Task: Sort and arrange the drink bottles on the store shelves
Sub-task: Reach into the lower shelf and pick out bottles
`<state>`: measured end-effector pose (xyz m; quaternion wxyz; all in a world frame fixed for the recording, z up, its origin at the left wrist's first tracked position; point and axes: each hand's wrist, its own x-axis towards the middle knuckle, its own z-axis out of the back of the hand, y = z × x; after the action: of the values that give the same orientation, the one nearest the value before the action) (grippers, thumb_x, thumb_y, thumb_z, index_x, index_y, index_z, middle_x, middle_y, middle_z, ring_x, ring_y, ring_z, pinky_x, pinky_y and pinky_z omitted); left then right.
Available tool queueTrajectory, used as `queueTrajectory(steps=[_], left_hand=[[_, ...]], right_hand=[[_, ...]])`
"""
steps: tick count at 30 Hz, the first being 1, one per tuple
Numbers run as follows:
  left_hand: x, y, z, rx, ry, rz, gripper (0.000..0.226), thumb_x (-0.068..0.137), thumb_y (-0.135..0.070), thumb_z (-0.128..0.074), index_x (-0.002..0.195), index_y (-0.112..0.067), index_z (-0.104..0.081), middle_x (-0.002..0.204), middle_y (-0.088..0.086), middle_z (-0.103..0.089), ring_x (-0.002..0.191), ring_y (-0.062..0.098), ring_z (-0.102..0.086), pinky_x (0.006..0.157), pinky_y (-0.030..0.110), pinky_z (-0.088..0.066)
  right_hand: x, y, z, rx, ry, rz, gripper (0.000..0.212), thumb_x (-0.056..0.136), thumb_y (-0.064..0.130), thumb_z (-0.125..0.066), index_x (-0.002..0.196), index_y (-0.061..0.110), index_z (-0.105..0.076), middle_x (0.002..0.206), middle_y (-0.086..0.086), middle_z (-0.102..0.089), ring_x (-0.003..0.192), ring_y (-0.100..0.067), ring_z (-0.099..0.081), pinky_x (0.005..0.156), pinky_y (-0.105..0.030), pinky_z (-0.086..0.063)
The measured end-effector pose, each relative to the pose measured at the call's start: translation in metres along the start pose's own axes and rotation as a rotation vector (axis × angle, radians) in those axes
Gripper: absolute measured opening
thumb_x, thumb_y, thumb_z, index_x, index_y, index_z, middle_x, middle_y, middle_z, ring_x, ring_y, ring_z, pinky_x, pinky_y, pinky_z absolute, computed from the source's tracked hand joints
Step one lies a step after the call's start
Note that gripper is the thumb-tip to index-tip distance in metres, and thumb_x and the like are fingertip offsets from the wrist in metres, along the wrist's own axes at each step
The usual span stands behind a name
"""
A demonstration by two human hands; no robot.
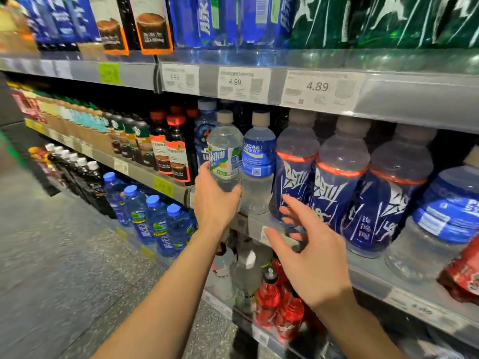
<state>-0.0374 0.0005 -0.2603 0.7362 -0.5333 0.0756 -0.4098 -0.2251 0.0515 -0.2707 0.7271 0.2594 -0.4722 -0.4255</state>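
Note:
My left hand grips the lower body of a clear bottle with a white and green label, upright at the front of the middle shelf. A blue-labelled Pocari Sweat bottle stands touching it on the right. My right hand hovers open in front of the shelf edge, fingers spread toward a large dark-blue bottle with a red band. Two more of these large blue bottles stand further right.
Dark bottles with red caps stand left of the held bottle. Blue-capped water bottles and red bottles fill the lower shelf. The upper shelf with price tags hangs just above the bottle caps. The grey floor lies to the left.

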Motion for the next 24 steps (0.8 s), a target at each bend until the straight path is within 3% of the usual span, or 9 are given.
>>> queueTrajectory(steps=[5,8,10,13,17,22,24], left_hand=[[0.023,0.017,-0.012,-0.066,-0.021,0.024,0.076,0.076,-0.029,-0.085,0.139,-0.012,-0.045,0.134,0.005,-0.059,0.123,0.022,-0.056,0.099,0.033,-0.045],[0.025,0.026,-0.011,-0.015,-0.074,-0.041,0.064,0.072,-0.035,-0.088,0.124,-0.010,-0.059,0.116,0.005,-0.068,0.106,0.024,-0.062,0.086,0.032,-0.049],[0.023,0.026,-0.009,-0.007,-0.125,-0.047,0.064,0.070,-0.035,-0.090,0.121,-0.009,-0.062,0.110,0.006,-0.068,0.100,0.023,-0.062,0.080,0.030,-0.047],[0.018,0.028,-0.006,-0.057,-0.154,-0.057,0.068,0.066,-0.033,-0.092,0.120,-0.009,-0.061,0.108,0.002,-0.069,0.096,0.017,-0.062,0.085,0.031,-0.052],[0.006,0.023,0.003,-0.112,-0.186,-0.123,0.059,0.067,-0.024,-0.092,0.116,-0.010,-0.061,0.104,-0.002,-0.067,0.091,0.009,-0.059,0.077,0.007,-0.045],[-0.026,0.010,0.027,-0.106,-0.168,-0.184,0.065,0.068,-0.027,-0.091,0.123,-0.011,-0.062,0.113,0.001,-0.068,0.104,0.016,-0.062,0.092,0.030,-0.052],[-0.044,0.001,0.038,-0.114,-0.134,-0.225,0.063,0.066,-0.026,-0.092,0.120,-0.011,-0.063,0.111,0.001,-0.069,0.104,0.010,-0.064,0.091,0.026,-0.053]], right_hand=[[-0.006,-0.014,-0.010,0.001,0.035,-0.020,0.060,0.084,0.032,-0.076,0.139,0.037,-0.053,0.117,0.022,-0.065,0.109,0.004,-0.062,0.095,-0.035,-0.054],[-0.010,-0.021,-0.010,-0.011,0.042,-0.003,0.058,0.084,0.033,-0.076,0.137,0.038,-0.053,0.116,0.022,-0.065,0.109,-0.002,-0.063,0.093,-0.042,-0.054],[-0.009,-0.025,-0.008,-0.009,0.032,-0.005,0.057,0.084,0.032,-0.077,0.136,0.037,-0.054,0.114,0.024,-0.065,0.108,-0.002,-0.063,0.092,-0.041,-0.054],[-0.006,-0.026,-0.004,-0.007,0.041,-0.029,0.056,0.085,0.029,-0.076,0.136,0.035,-0.055,0.113,0.027,-0.063,0.108,0.002,-0.061,0.092,-0.032,-0.054],[-0.006,-0.022,0.000,-0.011,0.064,-0.030,0.057,0.086,0.032,-0.073,0.139,0.036,-0.052,0.116,0.030,-0.060,0.110,0.007,-0.057,0.092,-0.023,-0.051],[-0.004,-0.012,0.010,0.023,0.063,-0.039,0.060,0.085,0.034,-0.074,0.139,0.040,-0.050,0.118,0.029,-0.060,0.109,0.009,-0.057,0.093,-0.025,-0.051],[-0.005,-0.003,0.017,0.088,0.060,-0.040,0.065,0.081,0.034,-0.078,0.139,0.040,-0.049,0.121,0.028,-0.061,0.112,0.008,-0.057,0.094,-0.023,-0.051]])
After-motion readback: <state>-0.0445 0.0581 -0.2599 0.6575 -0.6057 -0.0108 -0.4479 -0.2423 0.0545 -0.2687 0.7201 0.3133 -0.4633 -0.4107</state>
